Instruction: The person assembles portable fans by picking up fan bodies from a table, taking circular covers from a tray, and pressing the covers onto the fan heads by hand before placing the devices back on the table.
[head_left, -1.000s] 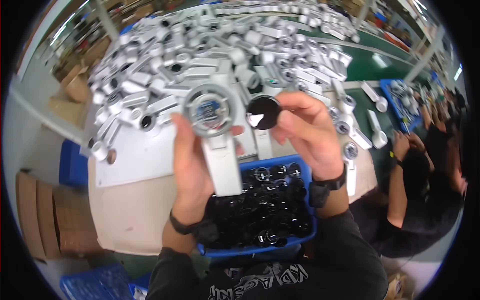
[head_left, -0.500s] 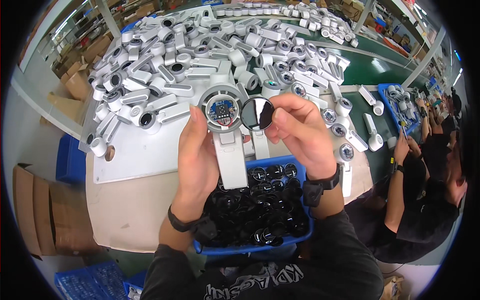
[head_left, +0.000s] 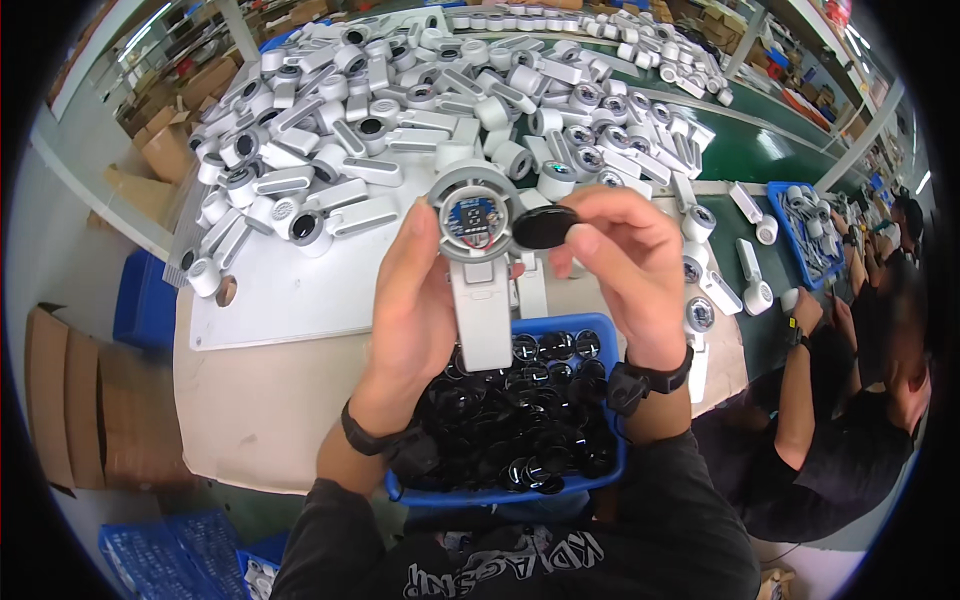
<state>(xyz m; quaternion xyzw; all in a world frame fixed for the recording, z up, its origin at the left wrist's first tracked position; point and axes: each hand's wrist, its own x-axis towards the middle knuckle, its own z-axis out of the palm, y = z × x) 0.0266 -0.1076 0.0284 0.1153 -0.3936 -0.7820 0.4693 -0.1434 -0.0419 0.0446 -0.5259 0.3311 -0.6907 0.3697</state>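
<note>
My left hand (head_left: 408,310) grips a white handheld fan (head_left: 485,325) upright, with its grey ring head at the top and its handle pointing down. In the middle of the head a blue circuit board (head_left: 473,215) with red wires lies exposed. Between the thumb and fingers of my right hand (head_left: 635,275) is a round glossy black disc (head_left: 546,228), tilted nearly flat right beside the fan head. Below both hands stands a blue bin (head_left: 515,500) with many loose black discs (head_left: 520,420) in it.
A large heap of white fans (head_left: 370,140) covers the white board (head_left: 290,310) ahead. More fans lie on the green belt (head_left: 765,145) to the right. A co-worker (head_left: 830,430) sits at the right by another blue bin (head_left: 800,250). Cardboard (head_left: 65,400) stands at the left.
The disc in my right hand has tipped from facing me to nearly flat. In the picture, the fan and both hands have shifted slightly right, as has the background.
</note>
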